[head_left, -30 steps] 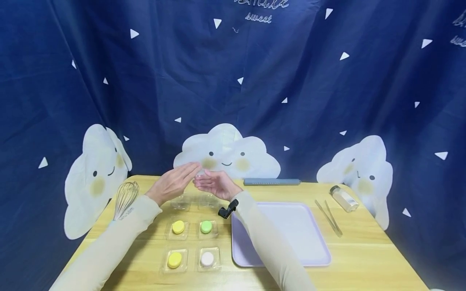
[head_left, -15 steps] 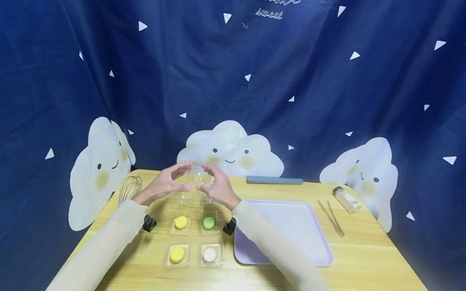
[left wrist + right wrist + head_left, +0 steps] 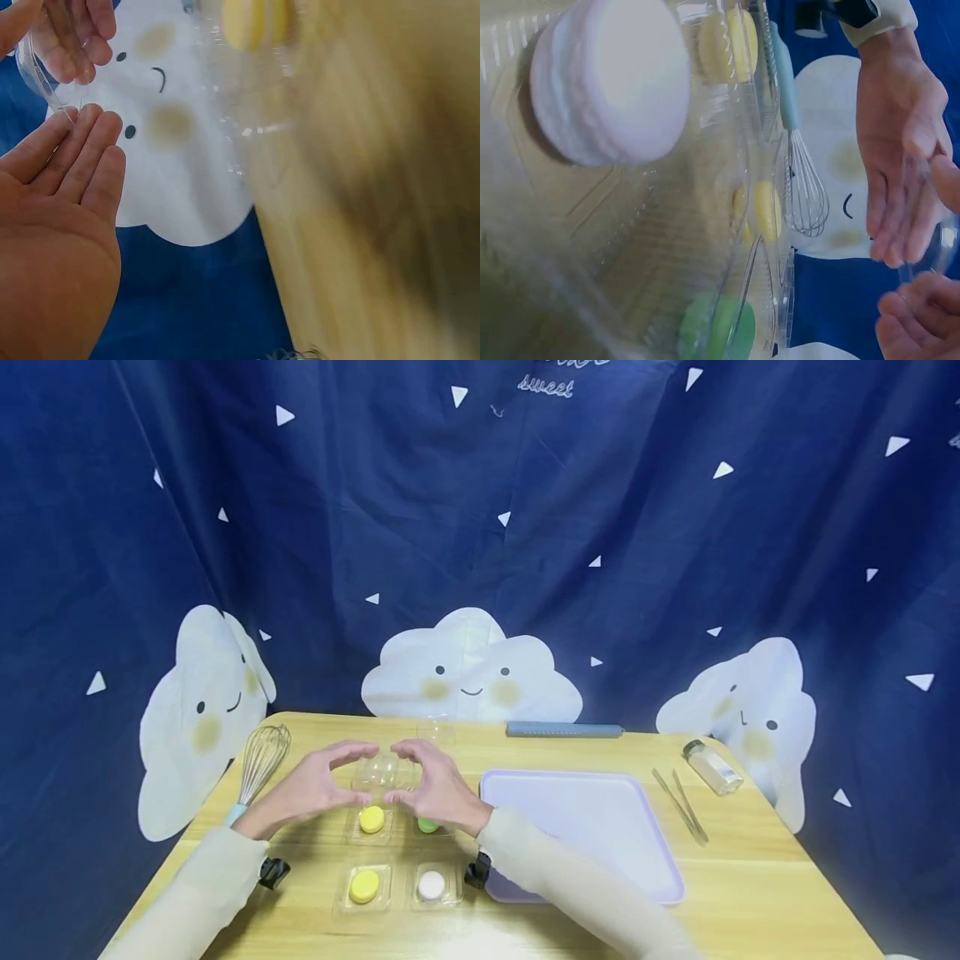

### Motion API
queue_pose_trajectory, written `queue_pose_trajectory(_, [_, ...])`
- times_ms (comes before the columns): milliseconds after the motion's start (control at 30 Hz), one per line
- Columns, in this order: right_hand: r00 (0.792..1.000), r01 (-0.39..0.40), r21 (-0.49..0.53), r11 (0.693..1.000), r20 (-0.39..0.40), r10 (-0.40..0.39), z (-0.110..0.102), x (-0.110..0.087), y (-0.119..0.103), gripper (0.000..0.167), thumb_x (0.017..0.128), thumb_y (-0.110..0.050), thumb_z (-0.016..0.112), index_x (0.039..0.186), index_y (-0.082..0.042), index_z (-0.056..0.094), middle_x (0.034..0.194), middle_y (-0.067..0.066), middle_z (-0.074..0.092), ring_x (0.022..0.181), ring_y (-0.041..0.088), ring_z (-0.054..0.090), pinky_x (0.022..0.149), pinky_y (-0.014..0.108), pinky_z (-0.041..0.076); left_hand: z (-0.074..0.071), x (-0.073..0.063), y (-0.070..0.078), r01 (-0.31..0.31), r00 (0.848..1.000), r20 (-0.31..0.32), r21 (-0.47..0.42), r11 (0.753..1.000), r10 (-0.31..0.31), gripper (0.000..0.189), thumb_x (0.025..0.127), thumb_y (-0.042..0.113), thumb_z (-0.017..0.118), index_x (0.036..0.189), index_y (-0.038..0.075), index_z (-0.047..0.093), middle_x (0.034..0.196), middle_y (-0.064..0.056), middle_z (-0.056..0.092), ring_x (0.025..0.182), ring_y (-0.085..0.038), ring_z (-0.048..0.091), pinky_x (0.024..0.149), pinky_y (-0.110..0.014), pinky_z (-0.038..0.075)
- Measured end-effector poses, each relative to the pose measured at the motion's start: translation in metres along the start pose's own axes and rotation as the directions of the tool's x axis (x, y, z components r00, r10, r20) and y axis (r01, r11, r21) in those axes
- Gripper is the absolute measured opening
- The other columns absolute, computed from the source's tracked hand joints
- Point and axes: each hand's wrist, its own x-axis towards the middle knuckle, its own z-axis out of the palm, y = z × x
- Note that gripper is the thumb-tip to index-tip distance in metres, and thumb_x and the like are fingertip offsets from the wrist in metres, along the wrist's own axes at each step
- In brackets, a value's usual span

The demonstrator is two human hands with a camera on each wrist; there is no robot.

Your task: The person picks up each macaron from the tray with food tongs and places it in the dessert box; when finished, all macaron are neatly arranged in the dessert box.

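Note:
A clear, rounded plastic lid [image 3: 381, 770] is held up between two hands above the table. My left hand [image 3: 313, 783] grips its left side, thumb below and fingers above. On the opposite side, my right hand [image 3: 438, 787] holds it the same way. In the right wrist view, the lid [image 3: 939, 244] shows as a shiny curved edge among the fingertips. Beneath the hands are clear plastic trays with macarons: a yellow one [image 3: 371, 819] and a green one [image 3: 427, 826], partly hidden by the right hand. Closer in are another yellow macaron [image 3: 364, 886] and a whitish one [image 3: 431, 886].
A lilac tray [image 3: 585, 831] lies right of the macarons, with metal tweezers [image 3: 681, 807] and a dark-capped jar [image 3: 712, 767] beyond. A whisk [image 3: 264, 762] lies left, and a grey-blue bar [image 3: 564, 729] at the back edge, before a blue curtain [image 3: 480, 510].
Both hands first came together at the back, then spread around the clear lid. They have since moved toward me and slightly left with it, now partly covering the green macaron.

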Motion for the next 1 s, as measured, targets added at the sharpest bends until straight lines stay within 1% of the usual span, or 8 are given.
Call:
queue_pose_trajectory(100, [0.996,-0.019,-0.031,0.999,0.088,0.021,0.004,-0.004,-0.001,0.073,0.084,-0.032,0.082,0.146,-0.010,0.050,0.145,0.007,0.058,0.128,0.026,0.060,0.111,0.037,0.050,0.004,-0.011,-0.005,0.062,0.998,0.014,0.024,0.998,-0.063,0.075,0.075,0.032,0.089,0.140,0.008,0.058,0.136,-0.014,0.065,0.130,-0.045,0.057,0.110,-0.066,0.044])
queue_pose_trajectory(167, [0.989,-0.011,-0.095,0.995,0.143,0.025,0.006,-0.005,-0.001,0.074,0.084,-0.034,0.081,0.147,-0.012,0.049,0.146,0.005,0.058,0.129,0.023,0.060,0.112,0.035,0.050,0.007,-0.018,-0.008,0.091,0.995,0.029,0.032,0.995,-0.092,0.076,0.075,0.032,0.089,0.140,0.009,0.058,0.137,-0.013,0.065,0.131,-0.045,0.056,0.110,-0.067,0.043])
queue_pose_trajectory(233, [0.981,0.003,-0.153,0.988,0.191,0.026,0.007,-0.006,-0.001,0.075,0.085,-0.035,0.081,0.149,-0.013,0.048,0.148,0.005,0.057,0.132,0.022,0.059,0.114,0.036,0.048,0.009,-0.023,-0.011,0.101,0.994,0.047,0.042,0.994,-0.103,0.077,0.075,0.031,0.089,0.142,0.009,0.057,0.139,-0.013,0.064,0.132,-0.045,0.055,0.110,-0.068,0.042])
queue_pose_trajectory(367, [0.966,0.037,-0.246,0.969,0.257,0.029,0.010,-0.008,0.000,0.077,0.086,-0.038,0.079,0.150,-0.012,0.047,0.153,0.003,0.054,0.140,0.020,0.054,0.119,0.035,0.043,0.013,-0.028,-0.016,0.087,0.993,0.077,0.087,0.992,-0.094,0.079,0.075,0.032,0.088,0.143,0.008,0.056,0.141,-0.017,0.062,0.131,-0.047,0.055,0.108,-0.069,0.043])
queue_pose_trajectory(467, [0.959,0.063,-0.280,0.958,0.281,0.019,0.011,-0.007,0.001,0.077,0.086,-0.037,0.079,0.150,-0.010,0.047,0.154,0.004,0.053,0.141,0.021,0.052,0.120,0.033,0.041,0.016,-0.029,-0.018,0.086,0.992,0.084,0.100,0.991,-0.095,0.079,0.075,0.034,0.088,0.142,0.006,0.056,0.144,-0.019,0.059,0.131,-0.048,0.055,0.108,-0.069,0.043])
queue_pose_trajectory(700, [0.942,0.043,-0.315,0.948,0.329,0.067,0.017,-0.008,0.001,0.075,0.087,-0.036,0.078,0.151,-0.012,0.046,0.154,0.004,0.052,0.142,0.021,0.051,0.120,0.033,0.041,0.024,-0.032,-0.023,0.124,0.988,0.080,0.098,0.988,-0.132,0.082,0.072,0.037,0.088,0.142,0.006,0.057,0.147,-0.020,0.056,0.133,-0.048,0.054,0.110,-0.068,0.042])
queue_pose_trajectory(833, [0.939,0.058,-0.340,0.939,0.337,0.064,0.019,-0.008,0.002,0.076,0.087,-0.037,0.078,0.151,-0.011,0.046,0.154,0.004,0.052,0.143,0.021,0.051,0.121,0.032,0.040,0.025,-0.033,-0.024,0.138,0.985,0.089,0.084,0.987,-0.145,0.083,0.072,0.039,0.088,0.142,0.007,0.057,0.148,-0.021,0.055,0.133,-0.048,0.053,0.110,-0.068,0.041])
queue_pose_trajectory(1000, [0.936,0.059,-0.344,0.937,0.346,0.068,0.023,-0.008,0.002,0.076,0.087,-0.036,0.078,0.151,-0.010,0.047,0.154,0.004,0.053,0.142,0.021,0.052,0.120,0.031,0.041,0.026,-0.033,-0.025,0.144,0.983,0.097,0.101,0.984,-0.154,0.085,0.071,0.042,0.088,0.142,0.007,0.057,0.149,-0.023,0.053,0.135,-0.049,0.051,0.112,-0.068,0.039])
